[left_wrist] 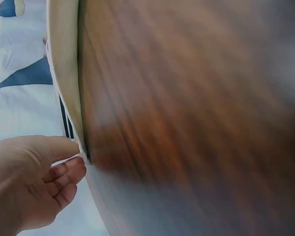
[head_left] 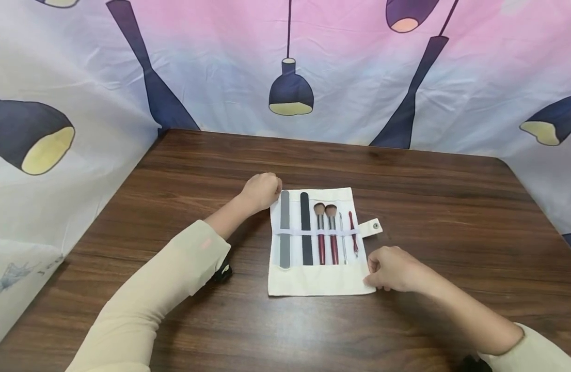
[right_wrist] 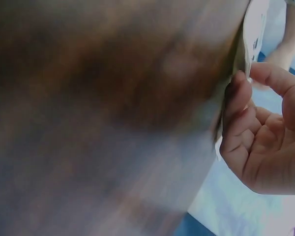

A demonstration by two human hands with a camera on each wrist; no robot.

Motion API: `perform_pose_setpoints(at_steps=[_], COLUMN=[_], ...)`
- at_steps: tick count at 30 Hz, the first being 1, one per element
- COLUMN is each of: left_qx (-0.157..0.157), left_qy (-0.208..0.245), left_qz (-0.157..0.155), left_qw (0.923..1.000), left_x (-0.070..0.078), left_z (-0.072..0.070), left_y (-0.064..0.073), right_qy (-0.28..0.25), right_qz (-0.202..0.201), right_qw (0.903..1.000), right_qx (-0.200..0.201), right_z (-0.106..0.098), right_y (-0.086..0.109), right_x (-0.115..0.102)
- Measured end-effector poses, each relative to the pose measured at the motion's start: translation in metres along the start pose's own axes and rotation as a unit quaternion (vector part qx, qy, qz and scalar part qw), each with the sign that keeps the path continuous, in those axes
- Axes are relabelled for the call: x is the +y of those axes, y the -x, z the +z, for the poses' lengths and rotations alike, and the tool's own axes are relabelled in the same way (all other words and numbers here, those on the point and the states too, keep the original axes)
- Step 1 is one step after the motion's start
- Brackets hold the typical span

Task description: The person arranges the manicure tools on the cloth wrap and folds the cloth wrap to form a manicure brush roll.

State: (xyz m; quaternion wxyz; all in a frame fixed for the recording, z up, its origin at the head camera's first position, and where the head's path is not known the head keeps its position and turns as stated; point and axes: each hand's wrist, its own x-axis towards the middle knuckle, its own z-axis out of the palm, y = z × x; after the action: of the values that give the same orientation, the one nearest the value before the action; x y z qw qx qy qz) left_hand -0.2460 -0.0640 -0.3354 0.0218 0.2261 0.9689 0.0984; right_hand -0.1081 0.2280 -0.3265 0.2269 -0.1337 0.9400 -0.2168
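A cream cloth roll-up pouch [head_left: 318, 281] lies unrolled on the table. My left hand [head_left: 262, 191] pinches its far left corner; in the left wrist view, thumb and fingertips meet at the cloth's edge [left_wrist: 65, 73]. At the near right corner, my right hand [head_left: 393, 268] pinches the cloth between thumb and fingers, as the right wrist view also shows. Under a white elastic band sit a grey nail file [head_left: 285, 248], a black nail file [head_left: 306, 212], two makeup brushes [head_left: 331, 211] with red handles, a thin silver tool [head_left: 343, 240] and a slim red tool [head_left: 352, 227].
A snap tab [head_left: 371, 227] sticks out from the pouch's right side onto the dark wooden table [head_left: 211, 160]. Behind the table hangs a cloth backdrop [head_left: 230, 62] printed with lamps. Cream sleeves [head_left: 146, 294] cover part of both arms.
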Motion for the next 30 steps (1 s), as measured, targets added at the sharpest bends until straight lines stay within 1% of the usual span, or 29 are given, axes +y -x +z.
perform_pose_setpoints(at_steps=[3, 7, 11, 15, 18, 20, 23, 25, 27, 30], left_qx=[0.002, 0.004, -0.022, -0.046, -0.048, -0.055, -0.053, -0.045, -0.027, -0.002], left_qy=[0.001, 0.005, 0.005, 0.002, 0.0, 0.007, -0.004, -0.027, -0.061, -0.102], left_qz=[0.005, 0.022, 0.041, 0.063, 0.085, 0.096, 0.121, 0.14, 0.164, 0.196], left_qw=[1.0, 0.9997, 0.9989, 0.997, 0.9952, 0.9938, 0.9913, 0.9887, 0.9842, 0.9753], left_x=[-0.002, -0.004, -0.002, 0.006, 0.016, 0.024, 0.038, 0.047, 0.055, 0.063], left_z=[-0.002, -0.005, -0.009, -0.011, -0.01, -0.009, -0.006, -0.004, -0.001, 0.001], left_y=[0.011, 0.032, 0.052, 0.074, 0.091, 0.102, 0.116, 0.124, 0.132, 0.141], right_qy=[0.021, 0.039, 0.046, 0.064, 0.067, 0.064, 0.052, 0.041, 0.027, 0.01], right_qz=[0.001, 0.004, 0.008, 0.023, 0.036, 0.044, 0.052, 0.05, 0.049, 0.051], right_qw=[0.9997, 0.9988, 0.9974, 0.9931, 0.9903, 0.9893, 0.9894, 0.9907, 0.993, 0.9955], right_qx=[0.009, 0.028, 0.056, 0.096, 0.116, 0.124, 0.125, 0.119, 0.104, 0.079], right_z=[-0.011, -0.028, -0.047, -0.059, -0.065, -0.067, -0.07, -0.071, -0.071, -0.071], right_y=[-0.004, -0.012, -0.027, -0.048, -0.064, -0.073, -0.085, -0.092, -0.097, -0.103], right_x=[0.006, 0.018, 0.028, 0.033, 0.033, 0.033, 0.033, 0.033, 0.035, 0.036])
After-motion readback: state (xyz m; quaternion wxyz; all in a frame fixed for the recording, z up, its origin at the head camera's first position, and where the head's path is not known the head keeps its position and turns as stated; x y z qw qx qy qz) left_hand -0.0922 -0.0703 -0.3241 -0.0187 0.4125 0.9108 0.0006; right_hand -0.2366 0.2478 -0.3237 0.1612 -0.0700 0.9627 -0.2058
